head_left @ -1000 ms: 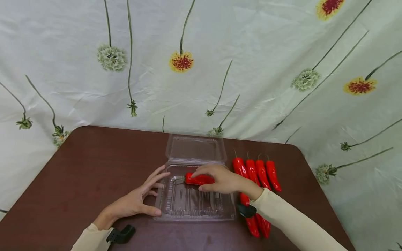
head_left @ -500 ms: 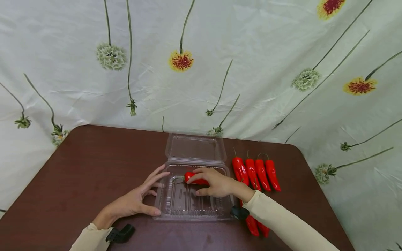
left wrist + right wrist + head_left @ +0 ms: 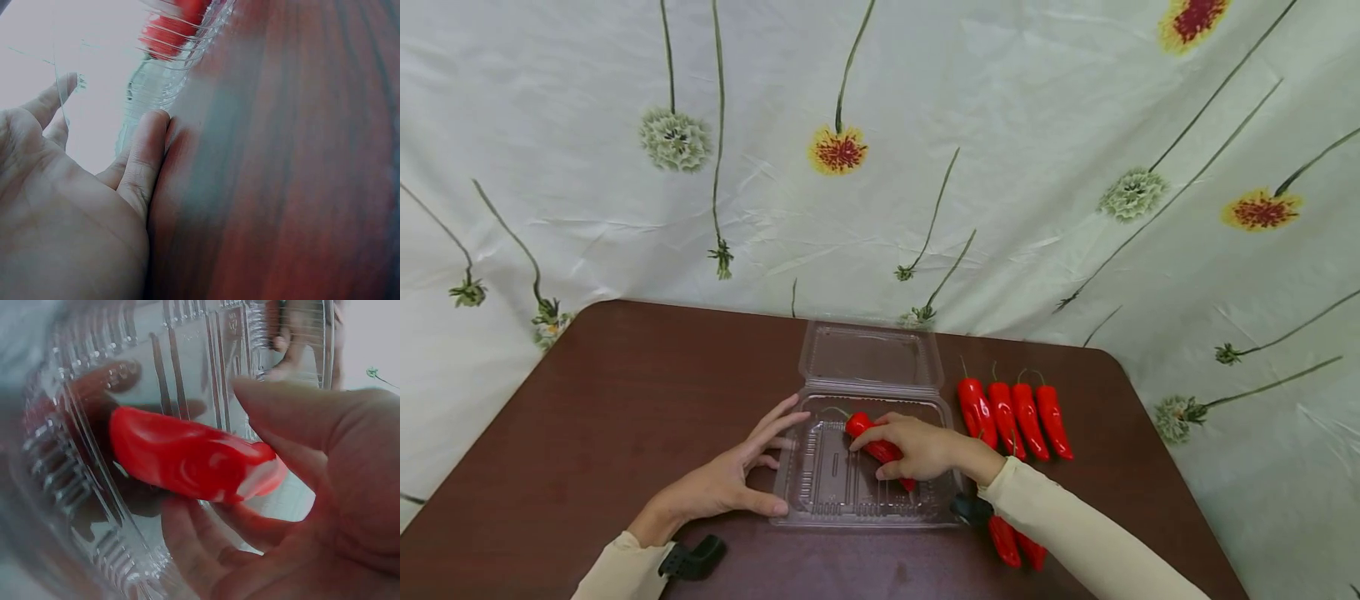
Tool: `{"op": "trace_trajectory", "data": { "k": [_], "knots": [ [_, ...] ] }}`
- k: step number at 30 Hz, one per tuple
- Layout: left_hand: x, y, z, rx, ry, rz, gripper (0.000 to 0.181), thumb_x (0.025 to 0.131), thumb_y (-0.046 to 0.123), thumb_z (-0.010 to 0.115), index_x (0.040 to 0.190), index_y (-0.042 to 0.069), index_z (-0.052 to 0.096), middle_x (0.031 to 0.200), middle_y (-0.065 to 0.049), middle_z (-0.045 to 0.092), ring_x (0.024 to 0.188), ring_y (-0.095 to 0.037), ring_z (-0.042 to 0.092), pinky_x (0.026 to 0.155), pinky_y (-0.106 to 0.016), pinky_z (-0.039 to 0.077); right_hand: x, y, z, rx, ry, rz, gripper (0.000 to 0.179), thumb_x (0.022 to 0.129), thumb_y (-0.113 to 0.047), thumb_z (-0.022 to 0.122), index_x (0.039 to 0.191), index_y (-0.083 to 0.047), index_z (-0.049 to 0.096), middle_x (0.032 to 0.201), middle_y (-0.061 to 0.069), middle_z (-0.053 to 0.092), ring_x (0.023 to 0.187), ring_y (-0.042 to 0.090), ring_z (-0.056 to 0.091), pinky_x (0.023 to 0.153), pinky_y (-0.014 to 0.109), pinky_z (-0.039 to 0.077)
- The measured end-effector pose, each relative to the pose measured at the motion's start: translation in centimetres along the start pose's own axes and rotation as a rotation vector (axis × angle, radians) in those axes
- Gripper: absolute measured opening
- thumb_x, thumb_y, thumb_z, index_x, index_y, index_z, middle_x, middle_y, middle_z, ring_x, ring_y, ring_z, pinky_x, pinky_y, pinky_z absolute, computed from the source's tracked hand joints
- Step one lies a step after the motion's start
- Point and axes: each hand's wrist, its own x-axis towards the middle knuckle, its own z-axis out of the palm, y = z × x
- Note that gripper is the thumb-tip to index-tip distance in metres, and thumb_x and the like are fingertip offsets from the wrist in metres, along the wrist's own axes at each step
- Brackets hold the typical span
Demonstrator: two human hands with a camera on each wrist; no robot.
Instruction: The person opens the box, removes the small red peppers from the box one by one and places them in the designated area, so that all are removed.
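Note:
A clear plastic clamshell container (image 3: 820, 518) lies on the brown table, its lid (image 3: 871, 357) folded back. Inside it, my right hand (image 3: 925, 450) holds a red chili pepper (image 3: 859, 424), with curled fingers on one side and the thumb on the other. The pepper (image 3: 181, 456) lies slantwise, its green stem toward the far left corner. In the right wrist view a gap shows between the thumb tip and the pepper. My left hand (image 3: 722, 482) rests against the container's left side with fingers spread; its thumb touches the near left corner.
Several more red peppers (image 3: 1026, 417) lie in a row right of the container. Others (image 3: 1003, 542) lie nearer, partly hidden by the right sleeve (image 3: 1075, 525). A flowered cloth (image 3: 760, 208) hangs behind the table (image 3: 625, 400).
The pepper has turned from lying crosswise to a slant, its tip now nearer the front. My right hand has shifted slightly with it. My left hand keeps its place at the container.

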Motion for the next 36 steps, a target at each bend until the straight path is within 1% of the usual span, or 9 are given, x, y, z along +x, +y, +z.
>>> {"op": "trace_trajectory", "data": {
  "k": [5, 11, 16, 20, 24, 27, 30, 33, 36],
  "knots": [
    [0.1, 0.1, -0.1, 0.009, -0.001, 0.019, 0.097, 0.088, 0.007, 0.076, 0.162, 0.017, 0.014, 0.169, 0.002, -0.013, 0.138, -0.021, 0.039, 0.098, -0.032, 0.043, 0.1, 0.3, 0.1, 0.018, 0.044, -0.043, 0.044, 0.092, -0.009, 0.070, 0.133, -0.021, 0.063, 0.138, 0.005, 0.059, 0.126, 0.022, 0.052, 0.102, 0.038, 0.044],
    [0.3, 0.2, 0.0, 0.003, -0.006, 0.029, 0.097, 0.088, 0.006, 0.075, 0.162, 0.015, 0.014, 0.169, 0.001, -0.013, 0.138, -0.021, 0.039, 0.097, -0.032, 0.043, -0.5, 0.4, -0.2, 0.047, 0.071, -0.081, 0.046, 0.093, -0.004, 0.068, 0.135, -0.021, 0.062, 0.136, 0.004, 0.060, 0.120, 0.019, 0.054, 0.099, 0.033, 0.044],
    [0.4, 0.1, 0.2, 0.018, -0.005, 0.035, 0.097, 0.087, 0.004, 0.075, 0.162, 0.014, 0.013, 0.169, -0.001, -0.013, 0.138, -0.023, 0.040, 0.096, -0.033, 0.044, -2.4, 0.4, -0.9, 0.107, 0.113, -0.131, 0.052, 0.094, 0.001, 0.062, 0.142, -0.017, 0.056, 0.143, 0.003, 0.056, 0.129, 0.020, 0.052, 0.107, 0.038, 0.043],
    [0.5, 0.0, 0.4, 0.027, 0.003, 0.014, 0.099, 0.086, 0.005, 0.076, 0.162, 0.016, 0.014, 0.169, 0.002, -0.013, 0.137, -0.024, 0.040, 0.097, -0.034, 0.044, -4.5, 0.5, -1.8, 0.227, 0.129, -0.159, 0.055, 0.095, 0.003, 0.058, 0.145, -0.017, 0.052, 0.150, 0.001, 0.048, 0.136, 0.021, 0.045, 0.109, 0.042, 0.042],
    [0.6, -0.1, 0.3, 0.032, -0.003, 0.016, 0.099, 0.086, 0.004, 0.076, 0.162, 0.015, 0.014, 0.169, 0.002, -0.013, 0.137, -0.023, 0.041, 0.097, -0.034, 0.044, -6.2, 0.9, -2.4, 0.339, 0.152, -0.154, 0.056, 0.096, 0.001, 0.057, 0.146, -0.024, 0.050, 0.152, -0.003, 0.044, 0.136, 0.021, 0.042, 0.108, 0.042, 0.042],
    [0.5, -0.1, 0.2, 0.033, -0.008, 0.029, 0.098, 0.086, 0.004, 0.076, 0.162, 0.014, 0.014, 0.169, 0.000, -0.013, 0.137, -0.024, 0.041, 0.096, -0.033, 0.044, -7.1, 1.3, -2.6, 0.397, 0.177, -0.130, 0.055, 0.097, -0.003, 0.058, 0.146, -0.027, 0.049, 0.151, -0.002, 0.044, 0.134, 0.021, 0.042, 0.104, 0.038, 0.045],
    [0.3, 0.1, 0.1, 0.026, -0.006, 0.018, 0.098, 0.086, 0.004, 0.076, 0.162, 0.015, 0.014, 0.169, 0.001, -0.013, 0.138, -0.023, 0.041, 0.097, -0.033, 0.044, -7.8, 1.7, -2.5, 0.442, 0.207, -0.109, 0.052, 0.099, -0.007, 0.060, 0.146, -0.026, 0.049, 0.144, 0.001, 0.047, 0.111, 0.024, 0.053, 0.089, 0.033, 0.051],
    [0.2, 0.2, 0.1, 0.018, -0.001, -0.001, 0.098, 0.087, 0.004, 0.075, 0.162, 0.017, 0.014, 0.168, 0.003, -0.013, 0.138, -0.021, 0.041, 0.098, -0.033, 0.044, -8.5, 2.2, -2.4, 0.475, 0.249, -0.081, 0.048, 0.100, -0.013, 0.060, 0.145, -0.027, 0.050, 0.144, 0.002, 0.049, 0.113, 0.027, 0.053, 0.091, 0.040, 0.050],
    [0.2, 0.4, 0.1, 0.022, -0.002, 0.010, 0.098, 0.087, 0.004, 0.074, 0.162, 0.016, 0.013, 0.168, 0.001, -0.013, 0.138, -0.024, 0.040, 0.098, -0.033, 0.044, -9.5, 2.6, -2.3, 0.542, 0.296, -0.031, 0.046, 0.100, -0.017, 0.061, 0.143, -0.031, 0.051, 0.148, -0.001, 0.048, 0.131, 0.029, 0.046, 0.101, 0.051, 0.044]
  ]
}}
